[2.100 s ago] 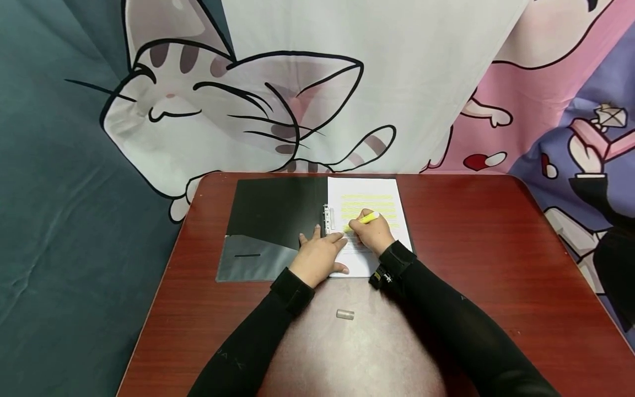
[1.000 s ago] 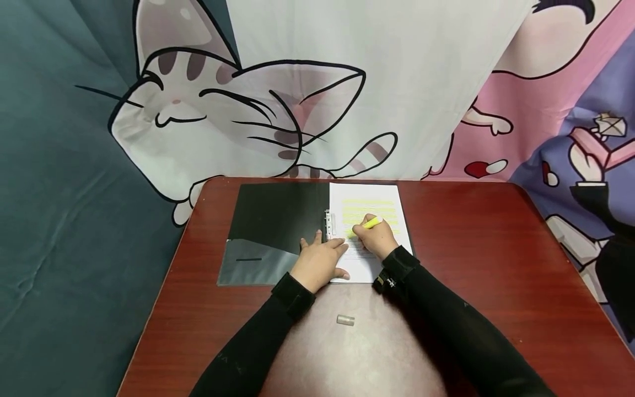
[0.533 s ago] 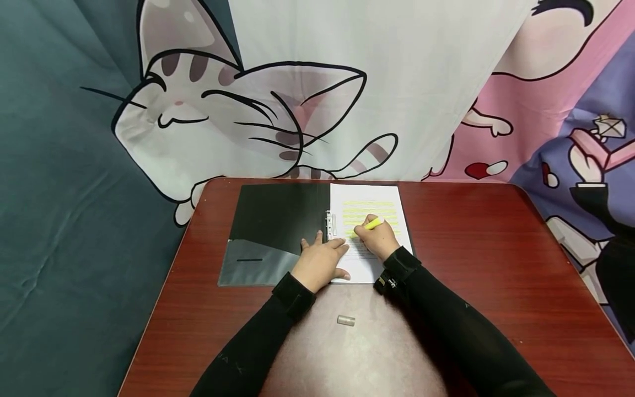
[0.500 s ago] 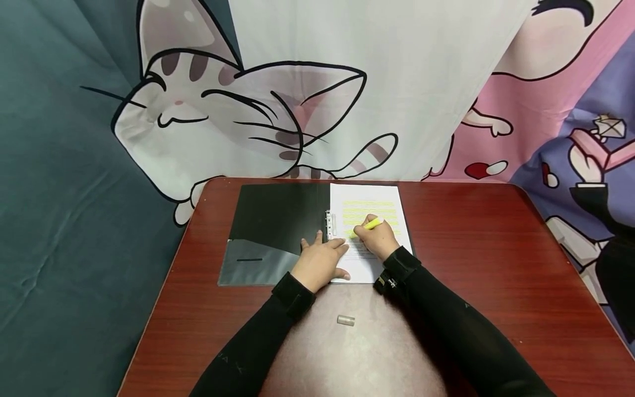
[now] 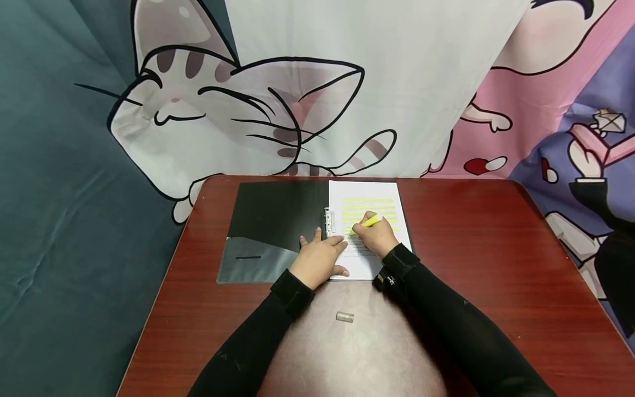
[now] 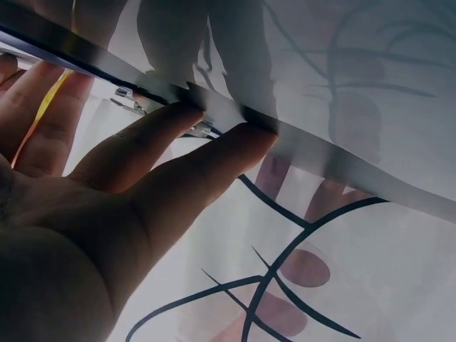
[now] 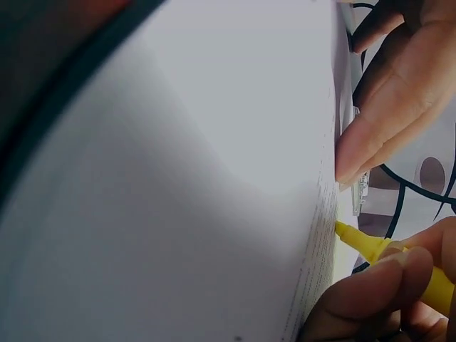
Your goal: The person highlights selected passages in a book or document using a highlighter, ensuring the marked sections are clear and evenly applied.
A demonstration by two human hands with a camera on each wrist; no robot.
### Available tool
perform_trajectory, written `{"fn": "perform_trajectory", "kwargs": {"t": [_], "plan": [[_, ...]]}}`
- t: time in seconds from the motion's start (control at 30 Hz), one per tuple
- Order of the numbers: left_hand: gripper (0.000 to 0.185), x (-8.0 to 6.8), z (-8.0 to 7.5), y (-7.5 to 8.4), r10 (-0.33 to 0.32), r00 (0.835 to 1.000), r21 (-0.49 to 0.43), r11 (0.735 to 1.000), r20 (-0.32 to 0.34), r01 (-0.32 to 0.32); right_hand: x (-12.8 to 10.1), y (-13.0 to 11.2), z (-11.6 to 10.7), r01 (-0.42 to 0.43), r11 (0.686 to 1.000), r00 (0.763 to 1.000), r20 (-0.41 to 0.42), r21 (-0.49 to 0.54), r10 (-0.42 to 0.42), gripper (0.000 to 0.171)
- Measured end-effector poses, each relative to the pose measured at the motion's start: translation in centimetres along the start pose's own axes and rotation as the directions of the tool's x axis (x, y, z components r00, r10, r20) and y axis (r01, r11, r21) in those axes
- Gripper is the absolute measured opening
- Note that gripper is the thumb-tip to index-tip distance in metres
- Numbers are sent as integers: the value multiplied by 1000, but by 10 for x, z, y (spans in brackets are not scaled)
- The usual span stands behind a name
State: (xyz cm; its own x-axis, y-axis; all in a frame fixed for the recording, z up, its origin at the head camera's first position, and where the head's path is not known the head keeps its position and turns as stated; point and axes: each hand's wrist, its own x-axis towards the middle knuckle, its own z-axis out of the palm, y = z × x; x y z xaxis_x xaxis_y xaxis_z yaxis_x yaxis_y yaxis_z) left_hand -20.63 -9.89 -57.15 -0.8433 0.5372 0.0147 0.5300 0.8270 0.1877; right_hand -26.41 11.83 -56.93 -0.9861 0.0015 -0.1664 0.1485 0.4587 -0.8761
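Right hand [image 5: 379, 238] gripped highlighter [image 5: 370, 221], tip on page [image 5: 377, 193]. Left hand [image 5: 317, 260] lay flat, fingers straight, pressing page in folder [image 5: 273, 215]; cap [image 5: 344, 316] nearby.

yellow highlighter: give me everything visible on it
The yellow highlighter is a slim marker, plastic by its look, with a bright yellow barrel narrowing to a yellow tip. The right hand grips it, fingers curled round the barrel, which slants up and to the right. In the right wrist view its tip sits at the printed sheet, among yellow-marked lines. It has no cap on.
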Motion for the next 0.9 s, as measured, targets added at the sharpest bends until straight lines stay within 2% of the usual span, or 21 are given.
{"fn": "perform_trajectory", "kwargs": {"t": [0.13,0.3,0.5,0.7,0.9], "plan": [[80,1,0,0,-1,1000,1,1000,-3,1,5,6,0,-5,1000,1000,-4,3,5,21],[80,1,0,0,-4,1000,-17,1000,-9,4,4,1,-2,3,1000,1000,-4,-22,-3,19],[81,1,0,1,-1,1000,-13,1000,-9,1,-10,-11,-7,42,999,999,6,0,-42,20],[80,1,0,1,-11,1000,-43,999,9,11,-13,-15,-8,27,999,999,17,26,-27,22],[80,-1,-2,2,-11,1000,-65,998,15,12,7,13,-3,14,1000,1000,17,23,-15,19]]}}
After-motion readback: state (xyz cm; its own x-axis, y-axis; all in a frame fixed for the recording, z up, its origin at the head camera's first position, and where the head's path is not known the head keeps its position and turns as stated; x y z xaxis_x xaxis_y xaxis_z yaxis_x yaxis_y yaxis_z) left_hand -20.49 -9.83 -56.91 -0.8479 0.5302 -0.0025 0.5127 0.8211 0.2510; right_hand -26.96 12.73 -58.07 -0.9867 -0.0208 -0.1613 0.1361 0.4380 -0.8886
